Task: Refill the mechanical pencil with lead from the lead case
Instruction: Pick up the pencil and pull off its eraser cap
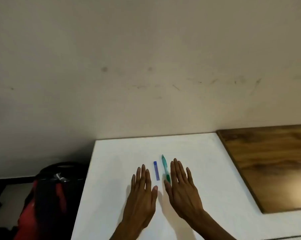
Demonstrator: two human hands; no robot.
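A green mechanical pencil (165, 168) lies on the white table (115, 170), pointing away from me. Just left of it lies a slim blue lead case (156, 170), parallel to the pencil. My left hand (141, 193) rests flat on the table to the left of the case, fingers together, holding nothing. My right hand (182, 187) lies flat to the right of the pencil, with its thumb touching or nearly touching the pencil's near end. Neither hand grips anything.
A dark wooden board (270, 163) adjoins the white table on the right. A beige wall (146, 66) stands behind the table. A red and black bag (47, 196) sits below the table's left edge.
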